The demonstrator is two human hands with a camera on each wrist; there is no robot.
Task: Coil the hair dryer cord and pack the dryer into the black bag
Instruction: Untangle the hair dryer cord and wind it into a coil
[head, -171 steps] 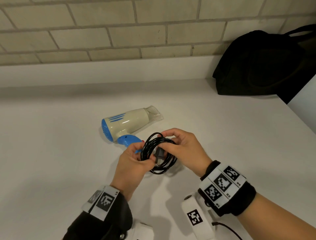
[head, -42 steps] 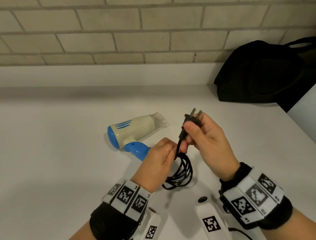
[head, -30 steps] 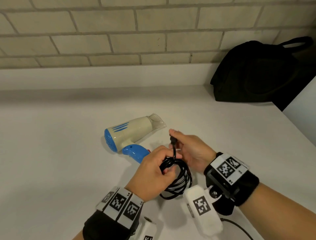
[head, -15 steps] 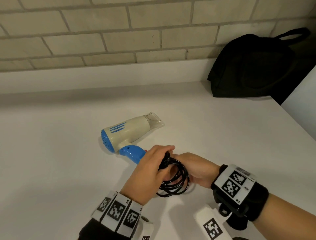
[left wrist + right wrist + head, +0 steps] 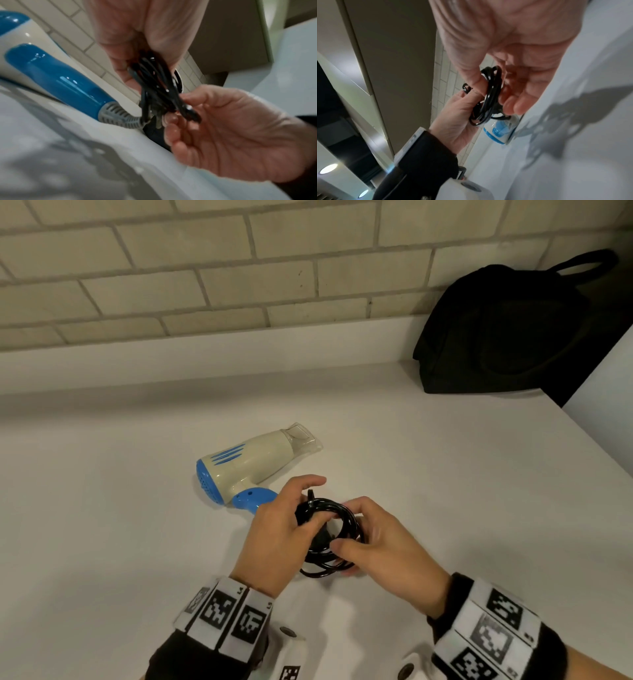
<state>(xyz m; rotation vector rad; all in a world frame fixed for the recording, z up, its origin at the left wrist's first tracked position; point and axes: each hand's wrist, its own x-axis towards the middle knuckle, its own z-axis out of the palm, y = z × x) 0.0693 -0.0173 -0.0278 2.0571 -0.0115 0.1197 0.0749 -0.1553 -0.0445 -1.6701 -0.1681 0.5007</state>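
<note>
The cream and blue hair dryer (image 5: 246, 465) lies on its side on the white counter (image 5: 102, 542), its blue handle (image 5: 56, 81) pointing toward my hands. Its black cord (image 5: 329, 537) is wound into a small coil just above the counter. My left hand (image 5: 284, 529) grips the coil's left side (image 5: 154, 83). My right hand (image 5: 373, 539) pinches the coil's right side between thumb and fingers (image 5: 489, 97). The plug is hidden inside the bundle. The black bag (image 5: 513, 333) sits at the back right against the wall, apart from both hands.
A brick wall (image 5: 205, 268) with a white ledge runs along the back of the counter. A white panel (image 5: 609, 392) stands at the right, beside the bag. Bare counter surface lies left of the dryer and between the hands and the bag.
The right hand held the plug up, then brought it down into the coil. It now pinches the coil's right side. The left hand has kept its hold on the coil throughout.
</note>
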